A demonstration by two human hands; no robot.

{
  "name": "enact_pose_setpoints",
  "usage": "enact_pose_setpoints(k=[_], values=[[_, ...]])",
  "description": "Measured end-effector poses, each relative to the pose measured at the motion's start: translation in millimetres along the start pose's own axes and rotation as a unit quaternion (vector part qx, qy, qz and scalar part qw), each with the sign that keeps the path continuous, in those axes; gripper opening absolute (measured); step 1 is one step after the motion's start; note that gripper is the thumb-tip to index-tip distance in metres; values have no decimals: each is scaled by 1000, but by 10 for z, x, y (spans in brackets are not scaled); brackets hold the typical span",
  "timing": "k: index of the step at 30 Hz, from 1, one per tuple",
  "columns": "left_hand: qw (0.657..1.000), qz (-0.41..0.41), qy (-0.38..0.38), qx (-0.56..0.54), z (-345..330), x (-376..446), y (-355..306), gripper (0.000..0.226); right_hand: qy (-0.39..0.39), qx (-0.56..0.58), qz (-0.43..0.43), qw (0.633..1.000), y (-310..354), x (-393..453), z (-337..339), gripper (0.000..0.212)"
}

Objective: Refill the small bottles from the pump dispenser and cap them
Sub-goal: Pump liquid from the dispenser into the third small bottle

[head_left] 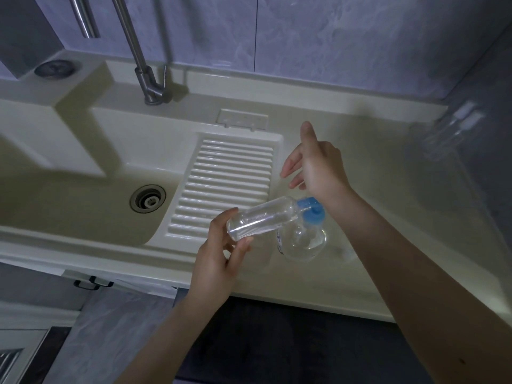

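Left hand (pixel 219 253) grips the small bottle (pixel 260 218) by its bottom, tipped, mouth at the pump dispenser (pixel 303 231) spout. Right hand (pixel 315 164) hovers above, fingers spread, empty. A hard push could squirt liquid past the mouth.

No text can be read anywhere. The pump dispenser (pixel 302 239) carries a small white label on its left side, but its print is too small to make out.
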State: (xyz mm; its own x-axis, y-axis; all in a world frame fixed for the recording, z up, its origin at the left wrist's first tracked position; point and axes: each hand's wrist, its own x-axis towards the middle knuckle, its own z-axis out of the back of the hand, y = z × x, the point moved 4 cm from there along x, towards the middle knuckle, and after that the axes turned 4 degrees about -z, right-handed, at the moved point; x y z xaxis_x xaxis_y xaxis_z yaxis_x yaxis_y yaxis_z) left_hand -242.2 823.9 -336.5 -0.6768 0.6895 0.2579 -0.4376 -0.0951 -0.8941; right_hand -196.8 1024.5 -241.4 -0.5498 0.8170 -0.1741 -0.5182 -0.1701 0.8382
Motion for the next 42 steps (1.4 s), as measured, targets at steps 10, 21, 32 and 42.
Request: enact_pose_setpoints(k=[10, 21, 32, 42], values=[[1000, 15, 20, 4, -35, -35, 74, 45, 8, -119, 33, 992, -24, -58, -89, 82], [1000, -6, -2, -7, -12, -12, -92, 35, 15, 93, -1, 996, -2, -2, -15, 80], [1000, 7, 4, 21, 3, 5, -53, 40, 21, -22, -11, 999, -31, -23, -61, 82], [1000, 15, 14, 13, -19, -13, -36, 45, 37, -53, -2, 998, -77, -23, -118, 82]])
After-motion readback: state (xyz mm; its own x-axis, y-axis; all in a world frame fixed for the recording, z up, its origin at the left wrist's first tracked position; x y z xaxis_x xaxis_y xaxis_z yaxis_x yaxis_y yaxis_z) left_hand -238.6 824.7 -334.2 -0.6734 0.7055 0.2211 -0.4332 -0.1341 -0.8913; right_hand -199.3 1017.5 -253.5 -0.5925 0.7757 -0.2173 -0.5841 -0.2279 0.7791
